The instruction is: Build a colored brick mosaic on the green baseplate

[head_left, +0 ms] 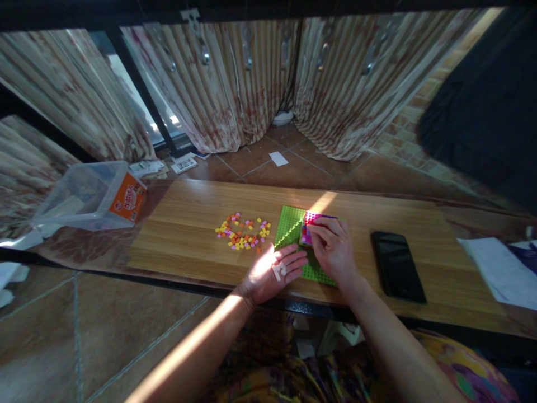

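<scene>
My left hand (272, 272) is palm up with its fingers stretched out, and several small white toy bricks (279, 271) rest on it. It hovers over the near left part of a green studded baseplate (289, 219). My right hand (333, 246) pinches thumb and fingers together at a block of pink, red and purple bricks (309, 217) on the plate. Whatever sits between those fingertips is too small and covered to make out. The right hand hides part of the block and the plate's right side. Loose yellow, orange and pink bricks (243, 240) are scattered to the left.
A black phone (397, 266) lies on the wooden table (180, 224) at the right. White papers (499, 271) are beyond it. A clear plastic box (90, 196) with an orange label stands past the table's left end. Curtains (235, 89) hang behind.
</scene>
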Available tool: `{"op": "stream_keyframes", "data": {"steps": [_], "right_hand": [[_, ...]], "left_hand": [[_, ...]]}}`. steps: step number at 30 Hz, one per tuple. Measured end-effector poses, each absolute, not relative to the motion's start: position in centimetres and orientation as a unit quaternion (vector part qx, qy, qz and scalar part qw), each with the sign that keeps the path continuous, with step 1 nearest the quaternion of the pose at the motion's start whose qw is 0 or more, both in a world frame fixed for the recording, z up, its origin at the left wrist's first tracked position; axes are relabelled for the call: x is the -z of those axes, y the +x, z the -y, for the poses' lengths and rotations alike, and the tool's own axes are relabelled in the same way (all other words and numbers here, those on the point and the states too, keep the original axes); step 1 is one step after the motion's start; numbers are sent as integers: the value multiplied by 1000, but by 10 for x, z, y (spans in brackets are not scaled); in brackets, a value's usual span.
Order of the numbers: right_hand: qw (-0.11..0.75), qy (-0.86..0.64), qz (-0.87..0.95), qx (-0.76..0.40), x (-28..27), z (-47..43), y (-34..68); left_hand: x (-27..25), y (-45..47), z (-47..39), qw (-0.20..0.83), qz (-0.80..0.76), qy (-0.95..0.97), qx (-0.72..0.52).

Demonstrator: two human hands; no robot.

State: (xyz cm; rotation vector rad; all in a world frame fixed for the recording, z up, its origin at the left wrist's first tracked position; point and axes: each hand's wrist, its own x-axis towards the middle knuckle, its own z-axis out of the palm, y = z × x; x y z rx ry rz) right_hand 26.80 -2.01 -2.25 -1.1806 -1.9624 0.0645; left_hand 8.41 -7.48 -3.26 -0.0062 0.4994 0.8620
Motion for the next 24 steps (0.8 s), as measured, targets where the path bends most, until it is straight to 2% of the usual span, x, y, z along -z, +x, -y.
{"op": "stream_keyframes", "data": {"steps": [17,24], "right_hand": [[432,-469,770,-32,25,19,269],[416,-430,800,-43,7,50,252]], "left_hand": [[32,82,73,883,-230,-6,-410],[32,82,75,886,-188,-27,-423]]}}
